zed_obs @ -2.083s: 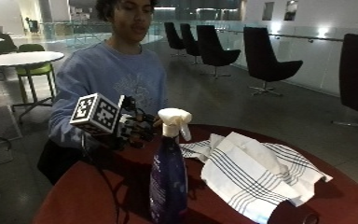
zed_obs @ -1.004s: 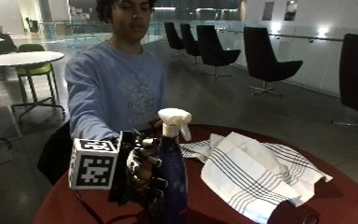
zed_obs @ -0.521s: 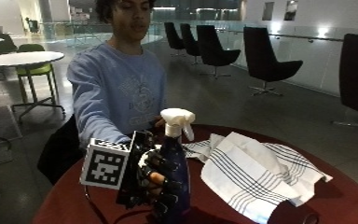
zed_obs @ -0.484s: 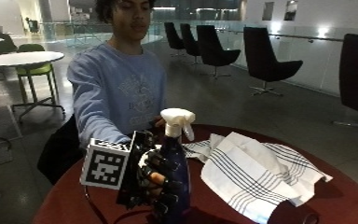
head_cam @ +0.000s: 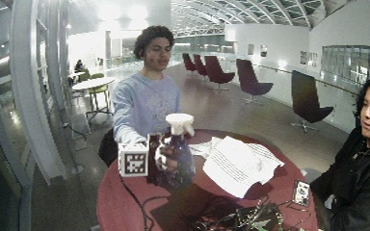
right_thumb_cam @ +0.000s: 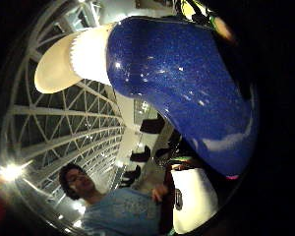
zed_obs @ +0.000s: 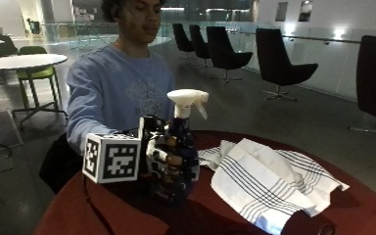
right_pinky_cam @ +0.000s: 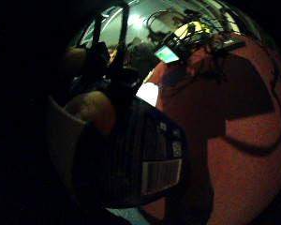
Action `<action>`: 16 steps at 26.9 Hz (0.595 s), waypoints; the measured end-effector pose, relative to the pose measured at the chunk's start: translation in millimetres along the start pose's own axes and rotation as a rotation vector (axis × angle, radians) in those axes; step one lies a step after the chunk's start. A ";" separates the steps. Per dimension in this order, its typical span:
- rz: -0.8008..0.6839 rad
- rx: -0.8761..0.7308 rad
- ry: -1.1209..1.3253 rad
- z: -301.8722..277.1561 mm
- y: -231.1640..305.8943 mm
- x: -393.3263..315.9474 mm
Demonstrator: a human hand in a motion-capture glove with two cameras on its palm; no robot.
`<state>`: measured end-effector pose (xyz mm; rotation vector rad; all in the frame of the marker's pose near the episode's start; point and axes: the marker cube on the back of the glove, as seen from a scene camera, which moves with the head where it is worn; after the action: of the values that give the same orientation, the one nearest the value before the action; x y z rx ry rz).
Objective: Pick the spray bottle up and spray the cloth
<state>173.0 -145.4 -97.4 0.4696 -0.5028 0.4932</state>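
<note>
A blue spray bottle with a white trigger head stands upright over the near left of the round red table. My gloved right hand grips its body from the left, fingers curled round it. The bottle's base hangs slightly above the tabletop. Its nozzle points right, toward the white striped cloth lying crumpled on the table. The wide outside view shows the same bottle, hand and cloth. Close to my palm I see the blue bottle and its labelled lower part.
Cables and small devices lie at the table's front edge, with a phone standing at the right. A second person sits at the right of the table. Dark chairs stand behind.
My hand came down from behind the bottle, closed round its body, and the bottle has risen; its white head sits higher than half a second ago. The cloth has not moved.
</note>
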 end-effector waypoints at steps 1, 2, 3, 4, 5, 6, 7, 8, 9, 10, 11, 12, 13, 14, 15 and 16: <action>0.009 -0.063 0.015 2.9 2.6 -5.6; 0.022 -0.128 0.033 6.6 5.5 -10.2; 0.038 -0.193 0.052 10.6 8.3 -13.8; 0.057 -0.254 0.070 14.8 10.8 -16.6; 0.078 -0.310 0.085 18.9 12.7 -18.8; 0.100 -0.360 0.097 22.9 14.0 -20.8; 0.123 -0.405 0.107 26.6 14.7 -22.9; 0.144 -0.444 0.115 30.0 14.9 -25.0; 0.163 -0.475 0.123 33.0 14.6 -27.2; 0.181 -0.500 0.129 35.7 14.3 -29.4; 0.199 -0.521 0.135 38.1 13.9 -31.5; 0.217 -0.539 0.140 40.5 13.9 -33.3; 0.235 -0.555 0.143 42.9 14.2 -34.8; 0.252 -0.570 0.146 45.5 15.0 -35.8; 0.271 -0.586 0.149 48.3 16.1 -36.5; 0.290 -0.603 0.153 51.4 17.6 -37.1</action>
<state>117.7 -171.1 -72.7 -0.2222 -0.5454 0.6184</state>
